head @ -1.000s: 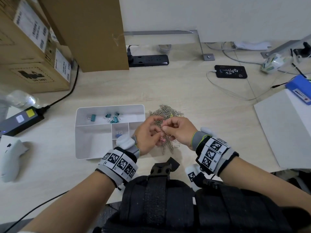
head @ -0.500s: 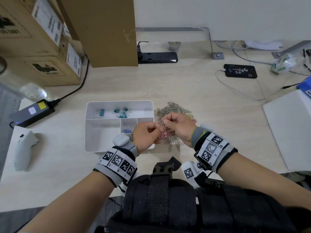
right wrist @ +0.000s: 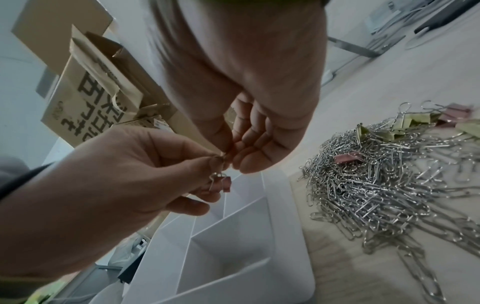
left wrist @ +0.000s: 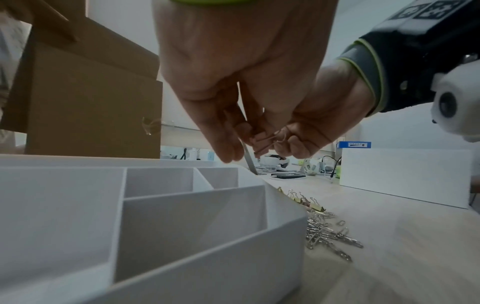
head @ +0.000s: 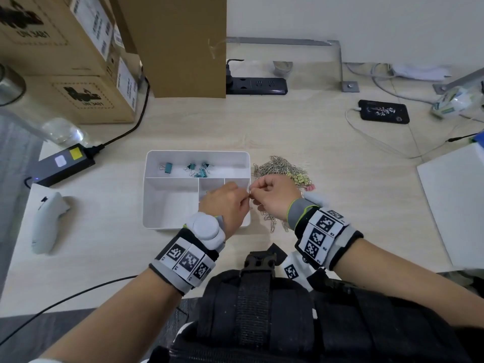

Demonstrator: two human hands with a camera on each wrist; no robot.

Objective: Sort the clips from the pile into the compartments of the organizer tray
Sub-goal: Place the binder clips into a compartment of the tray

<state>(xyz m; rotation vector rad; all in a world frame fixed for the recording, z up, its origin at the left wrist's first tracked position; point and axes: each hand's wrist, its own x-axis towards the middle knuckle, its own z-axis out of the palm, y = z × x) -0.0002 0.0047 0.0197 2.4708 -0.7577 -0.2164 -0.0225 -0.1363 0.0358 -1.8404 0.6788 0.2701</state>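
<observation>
Both hands raised over the tray's (head: pixel 146 195) right edge, fingertips meeting. Left hand (head: pixel 226 203) pinching a pink clip (right wrist: pixel 224 184) by its wire handle; clip body hanging just below the left fingers (right wrist: pixel 200 164), above a small compartment. Right hand (head: pixel 272 196) with fingers (right wrist: pixel 255 148) curled and pressed together at the same wire, apparently picking something loose from it, possibly a snagged paperclip; too small to tell. Pile (head: pixel 281 170) on the counter (head: pixel 327 184) just beyond and beneath the right fingers, mostly silver paperclips with yellow and pink binder clips mixed in. Teal clips (head: pixel 195 169) in the long compartment well beyond the left fingers.

Risks, as judged: thin wire handle offers little purchase, so a tug from the right could twist the clip free and drop it into the wrong compartment or back on the pile. Anything tangled could ride along into the tray unsorted. Chained paperclips near the right wrist could be dragged off.
</observation>
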